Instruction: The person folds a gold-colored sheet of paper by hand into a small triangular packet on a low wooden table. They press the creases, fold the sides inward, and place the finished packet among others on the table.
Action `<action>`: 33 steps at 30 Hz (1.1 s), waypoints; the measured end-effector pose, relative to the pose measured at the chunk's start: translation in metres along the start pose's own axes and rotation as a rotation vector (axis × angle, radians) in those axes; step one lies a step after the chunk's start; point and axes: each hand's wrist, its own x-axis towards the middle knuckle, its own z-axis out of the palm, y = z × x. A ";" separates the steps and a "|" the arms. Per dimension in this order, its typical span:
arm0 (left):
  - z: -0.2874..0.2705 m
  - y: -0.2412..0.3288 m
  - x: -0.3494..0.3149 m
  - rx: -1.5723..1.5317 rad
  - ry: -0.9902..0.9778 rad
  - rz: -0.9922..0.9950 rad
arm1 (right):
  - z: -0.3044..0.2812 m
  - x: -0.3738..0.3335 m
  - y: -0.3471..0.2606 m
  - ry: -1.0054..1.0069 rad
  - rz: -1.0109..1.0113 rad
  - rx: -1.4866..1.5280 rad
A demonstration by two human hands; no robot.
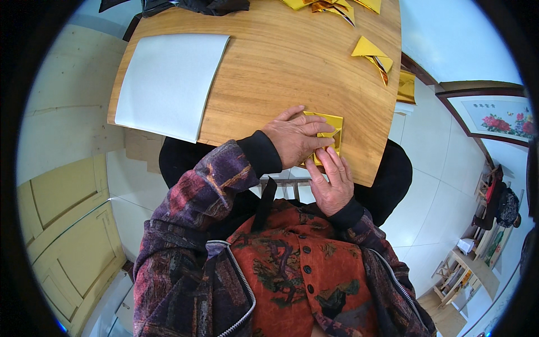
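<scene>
Here the left hand (297,137) is reaching in over the gold foil paper (337,122), fingers extended and slightly parted, lying across its top and pressing nothing into a fist. The right hand (332,182) is working just beside it, touching the foil's near side; its fingers are bending forward close together, and whether they are pinching the sheet, I cannot tell. That foil is sitting near the front edge of the wooden table (281,67), with both hands covering part of it.

Over to the left, white paper sheets (168,84) are lying flat, well apart from the hands. Toward the right edge, a folded gold foil piece (373,58) is resting alone, while more gold foil pieces (328,7) are lying at the far side, running out of view. Black crumpled material (196,7) is occupying the far left of the tabletop.
</scene>
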 end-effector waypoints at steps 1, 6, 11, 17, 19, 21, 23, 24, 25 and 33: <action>0.000 0.000 0.000 0.010 0.003 0.000 | 0.000 0.000 0.000 0.002 -0.001 -0.006; -0.001 0.001 0.000 0.012 0.004 -0.005 | 0.000 0.000 -0.001 -0.004 0.000 -0.023; -0.001 0.001 0.000 0.015 -0.014 -0.015 | 0.001 0.000 -0.002 -0.011 0.008 -0.019; 0.000 0.001 0.000 0.030 -0.009 -0.012 | 0.001 0.000 -0.002 -0.009 0.002 -0.026; 0.000 0.000 0.000 0.037 -0.011 -0.013 | 0.001 0.000 -0.002 -0.010 0.005 -0.021; 0.000 0.001 -0.001 0.034 -0.016 -0.017 | 0.001 0.000 -0.002 -0.014 0.009 -0.019; 0.000 0.001 -0.001 0.039 -0.020 -0.022 | 0.002 0.000 -0.003 -0.020 0.012 -0.020; 0.000 0.001 -0.001 0.037 -0.021 -0.024 | 0.002 0.001 -0.003 -0.020 0.012 -0.019; 0.000 0.001 -0.001 0.039 -0.020 -0.023 | 0.002 0.001 -0.003 -0.021 0.012 -0.020; 0.000 0.001 0.000 0.050 -0.016 -0.009 | 0.005 -0.001 -0.002 0.000 0.010 -0.024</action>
